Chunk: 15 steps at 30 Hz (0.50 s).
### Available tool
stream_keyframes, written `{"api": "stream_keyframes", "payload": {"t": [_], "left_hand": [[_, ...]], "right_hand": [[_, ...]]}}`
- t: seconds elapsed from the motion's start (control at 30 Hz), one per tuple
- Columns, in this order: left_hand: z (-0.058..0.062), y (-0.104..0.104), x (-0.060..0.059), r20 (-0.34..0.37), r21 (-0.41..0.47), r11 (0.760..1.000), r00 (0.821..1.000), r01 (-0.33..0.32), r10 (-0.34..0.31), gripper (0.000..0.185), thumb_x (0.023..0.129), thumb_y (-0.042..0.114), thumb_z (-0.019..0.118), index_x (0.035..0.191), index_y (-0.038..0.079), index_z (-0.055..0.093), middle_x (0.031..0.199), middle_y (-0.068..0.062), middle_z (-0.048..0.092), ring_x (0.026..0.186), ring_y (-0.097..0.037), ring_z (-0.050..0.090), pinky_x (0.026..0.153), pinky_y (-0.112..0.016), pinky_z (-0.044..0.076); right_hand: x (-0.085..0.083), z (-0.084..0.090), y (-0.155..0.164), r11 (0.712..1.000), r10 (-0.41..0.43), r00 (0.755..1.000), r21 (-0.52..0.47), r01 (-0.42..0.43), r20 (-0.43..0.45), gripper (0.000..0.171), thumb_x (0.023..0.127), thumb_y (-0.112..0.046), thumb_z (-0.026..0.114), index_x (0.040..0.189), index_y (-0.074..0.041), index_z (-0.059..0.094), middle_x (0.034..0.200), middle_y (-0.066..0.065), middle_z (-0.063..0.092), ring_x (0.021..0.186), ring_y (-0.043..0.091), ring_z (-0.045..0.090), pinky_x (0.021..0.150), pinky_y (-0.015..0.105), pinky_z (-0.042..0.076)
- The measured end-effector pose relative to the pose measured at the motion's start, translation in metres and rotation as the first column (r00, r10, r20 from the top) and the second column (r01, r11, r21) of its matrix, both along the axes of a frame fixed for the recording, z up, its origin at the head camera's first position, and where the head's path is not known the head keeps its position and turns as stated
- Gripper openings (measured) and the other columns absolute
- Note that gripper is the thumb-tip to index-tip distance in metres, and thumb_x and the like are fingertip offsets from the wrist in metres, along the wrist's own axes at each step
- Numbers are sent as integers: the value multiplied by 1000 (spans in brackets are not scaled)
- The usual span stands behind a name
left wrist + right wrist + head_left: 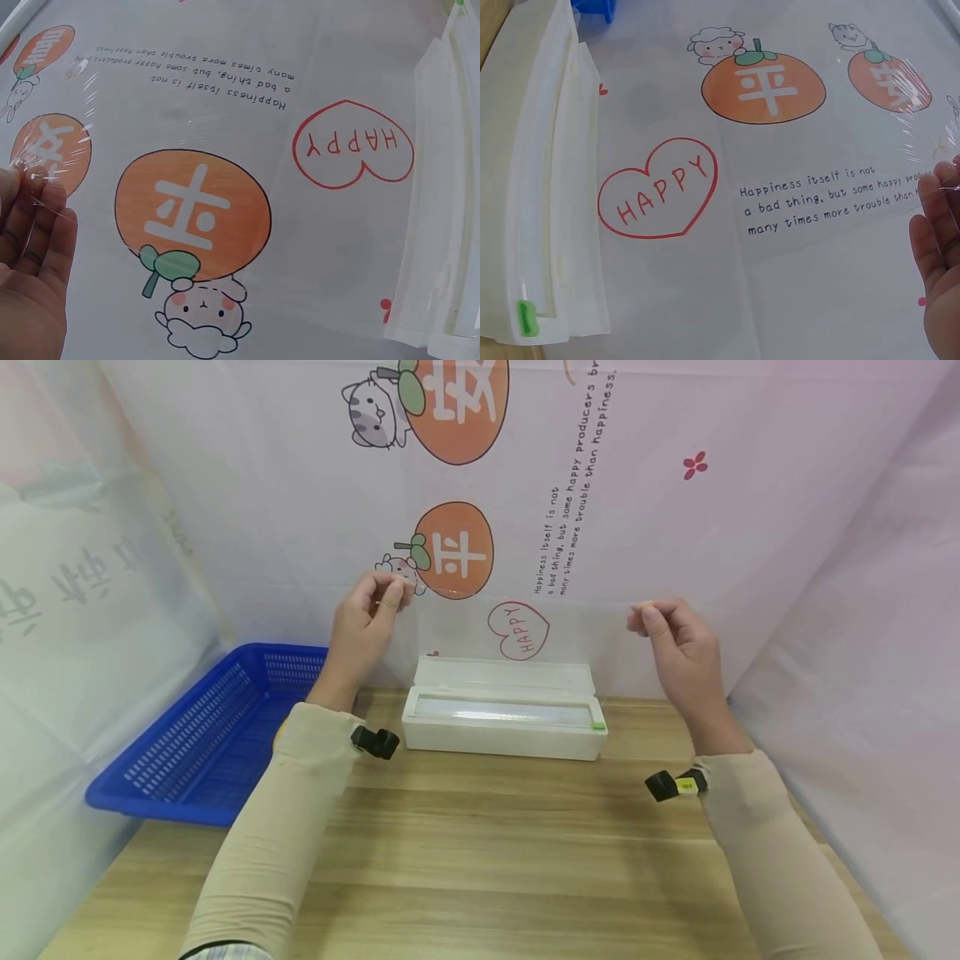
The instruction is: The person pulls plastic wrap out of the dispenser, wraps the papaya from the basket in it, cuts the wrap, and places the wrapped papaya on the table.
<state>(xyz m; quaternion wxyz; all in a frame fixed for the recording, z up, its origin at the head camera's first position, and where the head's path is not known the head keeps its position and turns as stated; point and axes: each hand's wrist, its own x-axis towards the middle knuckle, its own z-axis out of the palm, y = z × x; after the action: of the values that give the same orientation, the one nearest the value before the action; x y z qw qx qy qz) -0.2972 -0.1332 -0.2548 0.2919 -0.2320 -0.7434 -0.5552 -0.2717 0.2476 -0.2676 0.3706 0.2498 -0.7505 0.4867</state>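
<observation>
Hands: L (365, 620) + R (672, 635) pinch film (517, 635) taut | wrist cams: wrinkles | head: dispenser (504, 720)

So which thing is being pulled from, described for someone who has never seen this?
On the wooden table, against the printed backdrop, sits a white dispenser box with its lid open. Unlike the blue basket on its left, it is solid white, with a small green slider.
</observation>
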Motion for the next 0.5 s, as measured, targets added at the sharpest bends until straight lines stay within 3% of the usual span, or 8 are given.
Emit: {"api": "stream_keyframes", "payload": {"t": [0.33, 0.5], "left_hand": [[10, 0, 1, -45, 24, 1000, 999, 17, -16, 24, 107, 19, 50, 115, -2, 59, 102, -10, 65, 95, -14, 58, 88, -28, 51], [16, 0, 0, -70, 44, 998, 997, 33, -30, 24, 107, 17, 49, 113, -4, 59, 98, -15, 63, 93, -21, 58, 87, -32, 50]], "right_hand": [[0, 13, -2, 999, 10, 1000, -46, -11, -16, 20, 104, -6, 52, 109, 9, 64, 98, 4, 67, 93, 12, 64, 86, 20, 50], [1, 19, -4, 999, -4, 1000, -51, 3, -27, 22, 105, -10, 52, 111, 7, 65, 97, 4, 66, 92, 15, 63, 86, 23, 50]]}}
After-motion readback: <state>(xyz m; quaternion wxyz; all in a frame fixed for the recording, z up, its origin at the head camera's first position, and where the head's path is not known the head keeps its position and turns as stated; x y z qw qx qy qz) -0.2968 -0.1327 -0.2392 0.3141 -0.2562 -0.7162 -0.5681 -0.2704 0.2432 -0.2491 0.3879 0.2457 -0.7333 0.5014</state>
